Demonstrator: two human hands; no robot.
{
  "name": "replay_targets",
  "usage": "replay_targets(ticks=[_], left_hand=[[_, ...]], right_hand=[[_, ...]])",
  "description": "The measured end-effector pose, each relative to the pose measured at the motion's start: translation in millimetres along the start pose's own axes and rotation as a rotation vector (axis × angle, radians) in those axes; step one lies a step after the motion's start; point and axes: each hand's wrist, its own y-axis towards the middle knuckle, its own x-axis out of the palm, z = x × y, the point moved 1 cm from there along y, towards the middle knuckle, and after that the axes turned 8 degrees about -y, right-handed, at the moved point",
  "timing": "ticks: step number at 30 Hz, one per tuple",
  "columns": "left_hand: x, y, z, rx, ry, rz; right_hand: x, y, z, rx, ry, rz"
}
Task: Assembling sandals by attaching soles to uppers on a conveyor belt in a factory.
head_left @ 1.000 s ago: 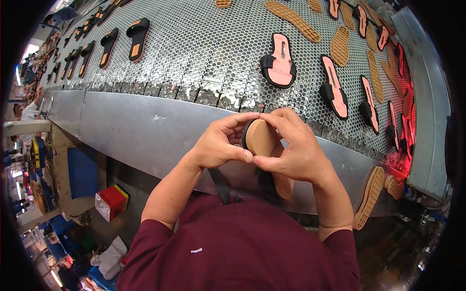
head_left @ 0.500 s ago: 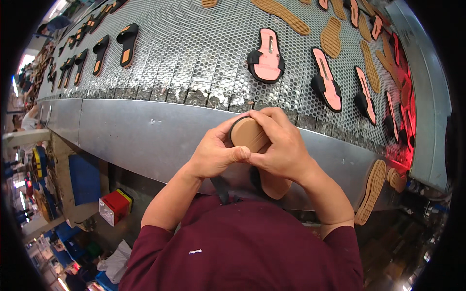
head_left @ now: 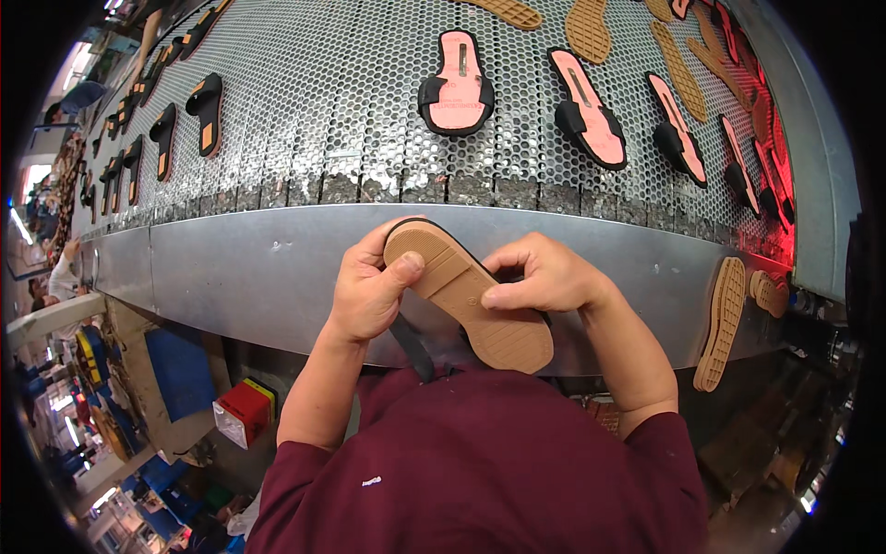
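A sandal point(head_left: 475, 305) is held at a slant just above the metal ledge, its tan, grooved underside turned up toward me and a dark edge showing along it. My left hand point(head_left: 362, 291) is closed on its upper left end, thumb pressed on the tan sole and fingers hidden behind. Midway along the opposite side, my right hand point(head_left: 544, 275) pinches the edge, with the thumb on the sole and the other fingers curled behind. The sandal's upper side is out of sight. Its lower end sits close to my maroon shirt point(head_left: 480, 452).
Beyond the ledge point(head_left: 268, 254) runs a perforated metal conveyor point(head_left: 323, 111). On it lie pink-lined black sandals point(head_left: 457, 88), tan soles point(head_left: 588, 30) and black sandals point(head_left: 205, 115). Another tan sole point(head_left: 722, 323) rests on the ledge at right, near a red-lit opening. A red box point(head_left: 245, 411) stands lower left.
The sandal has been turned, so its whole underside now shows. My hands have moved apart, the right to the sandal's middle. Things on the conveyor have shifted left relative to the ledge.
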Motion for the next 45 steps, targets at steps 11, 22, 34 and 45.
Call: replay_targets(ticks=[11,22,34,45], left_hand=[[11,-9,67,0.198,0.305,0.072],[-111,56,104,0.411,1.583,0.112],[22,150,-32,-0.128,-0.08,0.375],[-37,110,87,0.603,0.571,0.725]], right_hand=[[-21,3,0,-0.378,0.03,0.323],[-197,111,-57,0.162,-1.251,0.905],[-279,222,-43,0.383,-1.323,0.715],[-248,84,-93,-0.449,0.214,0.381]])
